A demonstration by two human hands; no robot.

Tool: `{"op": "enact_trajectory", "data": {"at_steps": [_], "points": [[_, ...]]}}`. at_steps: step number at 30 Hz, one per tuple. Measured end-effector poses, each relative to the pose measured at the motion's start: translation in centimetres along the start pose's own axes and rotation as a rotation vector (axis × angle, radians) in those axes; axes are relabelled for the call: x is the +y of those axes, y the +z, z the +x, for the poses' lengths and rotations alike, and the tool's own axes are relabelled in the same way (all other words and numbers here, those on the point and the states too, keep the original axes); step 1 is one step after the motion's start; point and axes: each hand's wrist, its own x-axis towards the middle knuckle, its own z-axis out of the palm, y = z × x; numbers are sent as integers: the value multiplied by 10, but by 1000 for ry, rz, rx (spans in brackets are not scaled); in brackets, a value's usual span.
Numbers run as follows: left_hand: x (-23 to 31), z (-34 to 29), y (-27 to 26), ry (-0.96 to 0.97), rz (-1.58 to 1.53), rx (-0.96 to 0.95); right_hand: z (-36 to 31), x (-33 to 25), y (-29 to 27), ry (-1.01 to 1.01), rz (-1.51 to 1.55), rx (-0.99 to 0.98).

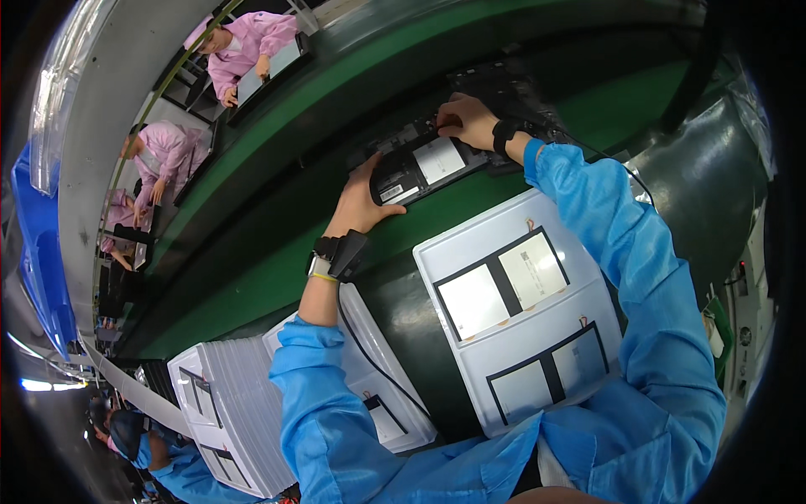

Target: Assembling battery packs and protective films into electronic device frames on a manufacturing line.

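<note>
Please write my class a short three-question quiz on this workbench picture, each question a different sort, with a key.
1. Multiple choice: where is the stack of white trays?
A) left of the left sleeve
B) right of the right sleeve
C) beyond the dark device
2. True or false: the left hand is at the left end of the dark device.
3. Fill in: the white tray nearest the right sleeve holds ____ black-edged packs.

Key: 1. A; 2. true; 3. two.

Long green workbench (pixel 243 277), broad grey panel (pixel 113 76) to the left, bright light (pixel 40 385) toward the lower left
</note>
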Motion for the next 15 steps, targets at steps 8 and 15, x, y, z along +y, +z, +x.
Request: {"op": "enact_trajectory", "data": {"at_steps": [8,15], "points": [[7,-7,-8,58,177,21,-23,-25,-11,-229,-327,-220],[7,-13,-6,69,251,53,-19,-29,-9,-213,-373,-322]]}}
